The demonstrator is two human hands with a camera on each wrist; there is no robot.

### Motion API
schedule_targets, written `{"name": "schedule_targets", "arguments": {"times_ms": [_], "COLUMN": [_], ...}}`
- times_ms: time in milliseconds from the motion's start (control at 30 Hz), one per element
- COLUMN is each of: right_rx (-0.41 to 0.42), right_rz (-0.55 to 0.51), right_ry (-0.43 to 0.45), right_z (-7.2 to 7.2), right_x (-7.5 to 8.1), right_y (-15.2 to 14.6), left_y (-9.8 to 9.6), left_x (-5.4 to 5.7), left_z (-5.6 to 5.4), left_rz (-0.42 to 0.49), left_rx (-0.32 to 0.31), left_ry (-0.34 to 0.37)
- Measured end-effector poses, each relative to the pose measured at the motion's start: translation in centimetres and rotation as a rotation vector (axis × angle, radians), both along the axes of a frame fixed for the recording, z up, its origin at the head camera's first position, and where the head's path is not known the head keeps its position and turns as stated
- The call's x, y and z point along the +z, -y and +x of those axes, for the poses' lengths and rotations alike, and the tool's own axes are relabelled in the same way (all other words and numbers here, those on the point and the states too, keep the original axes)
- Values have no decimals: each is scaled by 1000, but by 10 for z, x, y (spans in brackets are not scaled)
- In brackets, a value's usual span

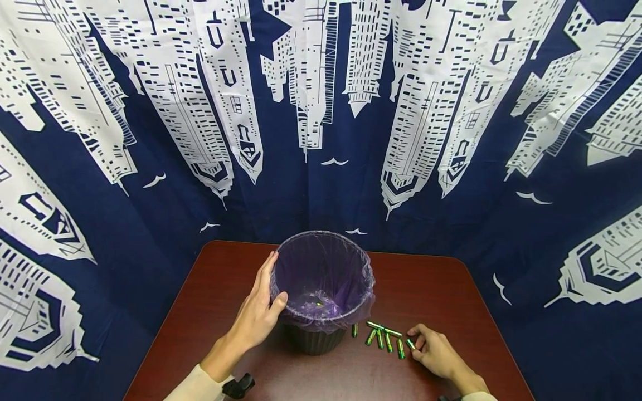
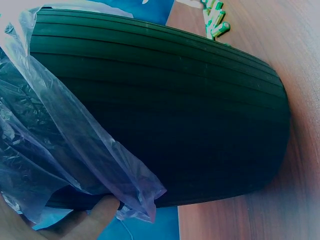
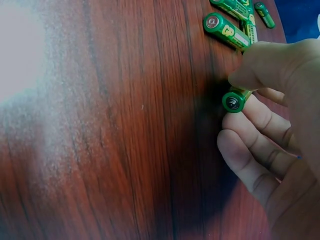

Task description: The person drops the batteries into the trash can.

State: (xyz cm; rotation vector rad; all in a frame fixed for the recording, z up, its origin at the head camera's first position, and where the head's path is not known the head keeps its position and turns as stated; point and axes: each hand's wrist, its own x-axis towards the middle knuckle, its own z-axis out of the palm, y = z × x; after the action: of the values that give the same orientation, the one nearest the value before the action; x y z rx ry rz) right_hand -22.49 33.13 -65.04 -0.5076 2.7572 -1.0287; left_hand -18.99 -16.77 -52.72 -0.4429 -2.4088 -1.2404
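Note:
A dark ribbed trash can (image 1: 315, 341) stands on the table, lined with a translucent purple bag (image 1: 326, 267). My left hand (image 1: 258, 312) rests on the can's left side at the lined rim, fingers straight and thumb spread at the front. In the left wrist view, a finger (image 2: 104, 212) touches the can near the bag's (image 2: 85, 125) loose edge. My right hand (image 1: 438, 353) pinches a green battery (image 3: 233, 101) between thumb and fingers, just above or at the tabletop; which, I cannot tell. Several more green-and-gold batteries (image 1: 388, 342) lie left of that hand.
The reddish-brown wooden table (image 1: 421, 284) has rounded far corners. Behind it hangs a navy curtain (image 1: 311, 195) with white buildings. A lone battery (image 1: 355, 330) lies close to the can's right side. A small yellow-green spot (image 1: 319, 303) shows inside the bag.

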Motion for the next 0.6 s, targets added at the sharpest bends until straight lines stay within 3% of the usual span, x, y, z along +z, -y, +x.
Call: {"name": "schedule_targets", "arguments": {"times_ms": [200,433,600], "right_rx": [-40,-56,-80], "right_rz": [5,-3,-7], "right_ry": [-44,0,-14], "right_z": [2,1,-2], "right_x": [1,9,16], "right_y": [0,-1,0], "left_y": [0,-1,-1], "left_x": [0,2,2], "left_z": [1,1,1], "left_rz": [-3,-8,-11], "left_rx": [-2,4,8], "left_ry": [3,4,4]}}
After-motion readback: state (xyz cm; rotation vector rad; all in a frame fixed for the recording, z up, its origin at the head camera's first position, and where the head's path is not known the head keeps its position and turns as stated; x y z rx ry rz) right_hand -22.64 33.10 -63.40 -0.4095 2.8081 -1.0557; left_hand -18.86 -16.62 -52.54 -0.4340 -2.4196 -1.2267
